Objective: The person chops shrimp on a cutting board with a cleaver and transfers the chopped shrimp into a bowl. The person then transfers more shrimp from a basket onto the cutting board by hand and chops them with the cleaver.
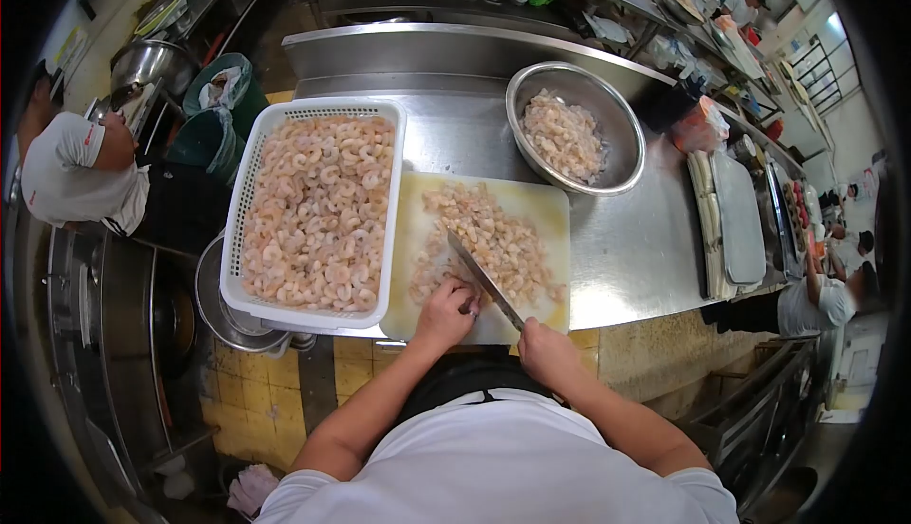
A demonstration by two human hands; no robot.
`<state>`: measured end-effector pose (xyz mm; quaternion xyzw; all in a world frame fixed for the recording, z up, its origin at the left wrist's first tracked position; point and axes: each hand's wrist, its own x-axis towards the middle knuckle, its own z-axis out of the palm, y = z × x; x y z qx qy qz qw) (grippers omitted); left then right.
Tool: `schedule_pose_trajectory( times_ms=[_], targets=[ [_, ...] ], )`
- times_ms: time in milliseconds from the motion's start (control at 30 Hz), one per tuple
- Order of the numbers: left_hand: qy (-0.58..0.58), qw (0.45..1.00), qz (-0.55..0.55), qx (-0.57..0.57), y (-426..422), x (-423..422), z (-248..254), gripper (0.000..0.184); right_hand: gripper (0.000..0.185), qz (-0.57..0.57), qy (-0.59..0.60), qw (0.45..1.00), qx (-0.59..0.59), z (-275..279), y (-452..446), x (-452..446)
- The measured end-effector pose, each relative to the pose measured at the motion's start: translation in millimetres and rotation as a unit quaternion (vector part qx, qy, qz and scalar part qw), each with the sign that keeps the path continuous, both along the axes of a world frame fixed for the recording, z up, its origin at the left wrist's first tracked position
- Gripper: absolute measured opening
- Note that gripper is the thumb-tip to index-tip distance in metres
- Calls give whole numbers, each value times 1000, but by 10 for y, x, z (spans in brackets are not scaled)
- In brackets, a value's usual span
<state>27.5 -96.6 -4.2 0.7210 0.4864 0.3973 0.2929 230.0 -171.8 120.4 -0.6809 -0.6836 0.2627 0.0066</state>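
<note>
My right hand [548, 351] is wrapped round the handle of a long knife [486, 280], whose blade points up and left over the cutting board [406, 225]. Chopped shrimp [508, 244] covers much of the board on both sides of the blade. Near the board's lower left part, my left hand [450, 309] has its fingers curled beside the blade; what they hold, if anything, is too small to make out. A white perforated basket [397, 177] full of whole peeled shrimp [318, 211] stands left of the board. Behind the board, a metal bowl [628, 149] contains more shrimp pieces.
The steel table [626, 268] has a raised back edge. Trays and folded cloths [735, 220] stand at its right. Green bins [213, 140] and a person in white [81, 168] are at the left; another person [821, 296] is at the right.
</note>
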Motion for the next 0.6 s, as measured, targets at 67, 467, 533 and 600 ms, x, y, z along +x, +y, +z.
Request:
schedule_pose_trajectory(
  times_ms=[67, 467, 533, 600],
  targets=[
    [-7, 1000, -2, -13, 12, -5, -12, 12, 20, 6, 4, 1000, -18, -186, 118, -24],
    [-15, 995, 59, -80, 25, -39, 122, 29, 24, -36, 47, 998, 33, 185, 174, 50],
    [-8, 995, 52, -86, 98, -30, 134, 31, 24, -42, 51, 997, 41, 217, 82, 93],
    [14, 997, 36, -62, 172, -14, 116, 31, 24, -41, 43, 997, 39, 171, 48, 115]
  ],
)
